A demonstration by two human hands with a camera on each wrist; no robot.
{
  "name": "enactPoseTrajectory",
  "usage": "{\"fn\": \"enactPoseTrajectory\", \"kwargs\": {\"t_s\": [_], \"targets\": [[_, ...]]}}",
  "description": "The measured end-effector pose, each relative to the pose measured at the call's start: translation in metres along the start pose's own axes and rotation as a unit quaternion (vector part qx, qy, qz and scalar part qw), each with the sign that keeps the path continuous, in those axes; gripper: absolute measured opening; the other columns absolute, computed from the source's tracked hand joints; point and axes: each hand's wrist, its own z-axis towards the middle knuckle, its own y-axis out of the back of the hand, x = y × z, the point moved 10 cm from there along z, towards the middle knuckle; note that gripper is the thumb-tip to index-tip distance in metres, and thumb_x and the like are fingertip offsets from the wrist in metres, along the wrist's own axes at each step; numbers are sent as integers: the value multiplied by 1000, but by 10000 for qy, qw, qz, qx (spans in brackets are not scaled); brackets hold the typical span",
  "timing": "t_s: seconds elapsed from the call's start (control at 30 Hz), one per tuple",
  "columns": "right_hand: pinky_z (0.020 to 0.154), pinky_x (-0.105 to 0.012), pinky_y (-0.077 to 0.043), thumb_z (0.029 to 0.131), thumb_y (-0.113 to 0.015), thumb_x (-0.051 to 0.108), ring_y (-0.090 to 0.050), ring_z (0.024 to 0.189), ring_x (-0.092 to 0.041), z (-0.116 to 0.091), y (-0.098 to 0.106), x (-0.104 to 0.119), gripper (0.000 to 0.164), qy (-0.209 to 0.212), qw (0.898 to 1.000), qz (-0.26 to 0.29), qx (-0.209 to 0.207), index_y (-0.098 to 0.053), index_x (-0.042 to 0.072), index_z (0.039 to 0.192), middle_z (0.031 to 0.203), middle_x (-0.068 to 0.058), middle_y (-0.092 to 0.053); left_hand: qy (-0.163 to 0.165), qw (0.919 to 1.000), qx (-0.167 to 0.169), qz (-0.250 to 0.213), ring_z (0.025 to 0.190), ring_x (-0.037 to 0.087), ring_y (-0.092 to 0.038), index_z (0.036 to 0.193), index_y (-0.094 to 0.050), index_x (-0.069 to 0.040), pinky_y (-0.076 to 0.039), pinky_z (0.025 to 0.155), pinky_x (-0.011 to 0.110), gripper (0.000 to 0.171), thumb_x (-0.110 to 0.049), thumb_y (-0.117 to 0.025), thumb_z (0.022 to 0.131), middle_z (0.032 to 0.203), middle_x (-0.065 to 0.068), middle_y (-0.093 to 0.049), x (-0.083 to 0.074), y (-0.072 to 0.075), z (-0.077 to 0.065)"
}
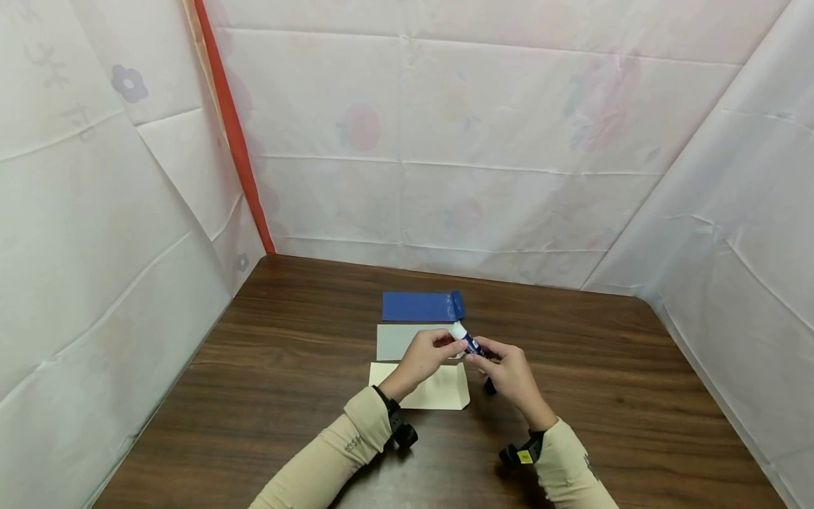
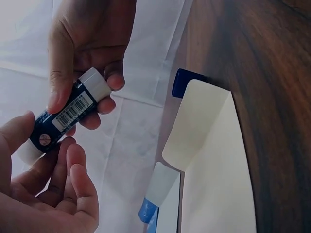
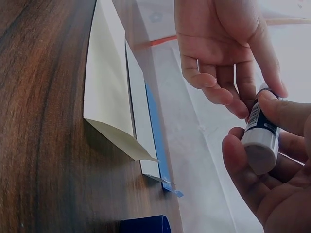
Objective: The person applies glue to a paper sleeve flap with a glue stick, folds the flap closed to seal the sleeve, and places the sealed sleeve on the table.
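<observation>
A navy-and-white glue stick [image 1: 473, 346] is held tilted above the envelopes. My left hand [image 1: 422, 359] pinches its white upper end between thumb and fingers. With thumb and fingers, my right hand [image 1: 512, 376] grips the labelled barrel near the other white end, seen close up in the left wrist view with a barcode on the label [image 2: 73, 111]. Below the hands lie a cream envelope [image 1: 439, 389] and a grey-green envelope [image 1: 394, 342], the latter partly hidden. The blue envelope [image 1: 413, 306] lies farthest off, whitish smears beside its right-end flap.
A dark blue cap [image 1: 489, 387] stands on the brown wood-grain table [image 1: 292, 396], right of the cream envelope. Pale printed sheets [image 1: 445, 141] hang around the table's back and sides. A red-orange strip [image 1: 232, 127] runs down the back left corner.
</observation>
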Motion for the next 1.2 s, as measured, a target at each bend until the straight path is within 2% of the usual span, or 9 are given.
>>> {"fn": "enactPoseTrajectory", "kwargs": {"t_s": [0.23,0.43,0.63,0.83,0.93,1.07,1.2], "targets": [[63,-41,-58,88,-71,10,-68,71,-32,1,-1,1,37,-3,10000,-2,13,-65,-5,121,96,-21,-71,34,9998,-201,35,104,39,-66,107,-71,0,-56,86,42,32,-28,-66,93,105,16,-72,7,4,2],[64,-43,-58,88,-71,11,-68,73,-37,1,-3,0,38,-57,10000,60,31,-65,-4,122,97,-21,-71,44,9993,-357,-64,103,42,-65,104,-72,-1,-54,87,49,30,-28,-68,92,102,15,-72,8,6,1],[63,-42,-58,88,-71,12,-69,73,-36,1,-4,-2,39,-50,10000,55,55,-64,-5,123,99,-21,-72,47,9989,-459,-52,98,36,-67,103,-72,-2,-54,88,51,29,-27,-69,91,100,15,-73,9,6,1],[62,-41,-58,89,-70,11,-69,73,-35,0,-5,-3,39,-60,9998,162,75,-63,-5,124,101,-23,-72,84,9989,-449,-137,97,35,-69,103,-72,-1,-57,82,39,30,-28,-69,91,97,15,-74,12,5,1],[62,-41,-58,88,-70,11,-69,72,-34,0,-6,-3,39,-39,9997,221,114,-64,-5,123,101,-23,-71,121,9988,-443,-156,91,27,-71,102,-72,-1,-57,80,33,31,-29,-69,91,97,14,-74,13,4,0],[61,-44,-58,88,-70,12,-68,72,-33,0,-8,-2,38,27,9994,256,216,-65,-5,122,99,-23,-71,147,9987,-476,-88,84,13,-69,101,-73,-2,-57,81,34,31,-31,-69,91,96,13,-74,14,5,-1],[60,-41,-58,89,-70,15,-68,73,-29,-1,-10,-1,38,120,9991,267,294,-65,-5,121,98,-22,-71,112,9988,-461,-100,83,10,-68,102,-73,-2,-57,82,37,32,-32,-69,91,96,14,-74,13,5,-1]]}}
